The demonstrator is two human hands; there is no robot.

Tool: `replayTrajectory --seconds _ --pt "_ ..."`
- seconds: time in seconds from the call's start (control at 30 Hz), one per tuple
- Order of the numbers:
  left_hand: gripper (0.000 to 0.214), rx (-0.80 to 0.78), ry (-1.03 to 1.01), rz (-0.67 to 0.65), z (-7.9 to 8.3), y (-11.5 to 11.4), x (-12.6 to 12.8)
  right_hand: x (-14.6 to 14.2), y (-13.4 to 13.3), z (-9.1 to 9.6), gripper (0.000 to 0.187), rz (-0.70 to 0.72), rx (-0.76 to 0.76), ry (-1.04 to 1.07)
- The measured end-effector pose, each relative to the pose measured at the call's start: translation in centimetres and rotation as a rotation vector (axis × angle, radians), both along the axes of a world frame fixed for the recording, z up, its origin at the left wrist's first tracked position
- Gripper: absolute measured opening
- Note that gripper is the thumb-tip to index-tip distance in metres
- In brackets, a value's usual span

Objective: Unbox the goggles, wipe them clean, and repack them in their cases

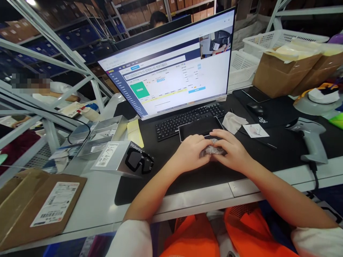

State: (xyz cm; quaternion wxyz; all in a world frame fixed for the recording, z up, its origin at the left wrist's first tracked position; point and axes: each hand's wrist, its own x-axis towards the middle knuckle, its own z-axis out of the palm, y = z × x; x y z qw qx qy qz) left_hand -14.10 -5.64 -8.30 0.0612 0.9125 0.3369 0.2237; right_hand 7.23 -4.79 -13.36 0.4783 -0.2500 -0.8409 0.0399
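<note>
I should squeeze the crumpled grey bundle (214, 150) gently and evenly, with left hand (192, 151) and right hand (233, 150) both gripping it.

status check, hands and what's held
Left hand, right hand: both closed on crumpled grey bundle. Bundle partly hidden. Dark white-edged panel just beyond.
</note>
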Motion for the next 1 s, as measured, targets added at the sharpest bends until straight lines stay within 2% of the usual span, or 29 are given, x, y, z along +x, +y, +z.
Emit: replayTrajectory --seconds 0.17,0.33,0.4,0.5,0.67,0.83,1.0 --pt "0.018 -0.009 0.024 -0.065 0.4 -0.2 -0.1 -0.2 -0.2 0.2 0.019 0.088 0.026 -0.023" --pt "0.018 0.031 -0.02 -0.083 0.3 -0.3 -0.4 0.1 -0.4 0.8 0.017 0.066 0.066 -0.077" --pt "0.017 0.056 -0.06 -0.055 0.2 -0.2 -0.5 0.4 -0.3 0.8 0.023 0.045 0.067 -0.079" --pt "0.016 0.071 -0.087 -0.04 0.2 0.0 -0.7 0.5 0.0 0.5 0.031 0.047 0.005 -0.087" --pt "0.013 0.113 0.022 -0.043 0.1 -0.1 -0.3 0.2 0.4 -0.1 0.016 0.135 -0.153 -0.003" --pt "0.015 0.17 0.048 -0.079 0.1 -0.5 0.5 0.4 0.2 0.3 0.022 0.142 -0.123 -0.035" --pt "0.023 0.153 0.021 -0.043 0.5 -0.2 -0.1 0.4 -0.4 1.1 0.013 0.126 -0.122 0.005"
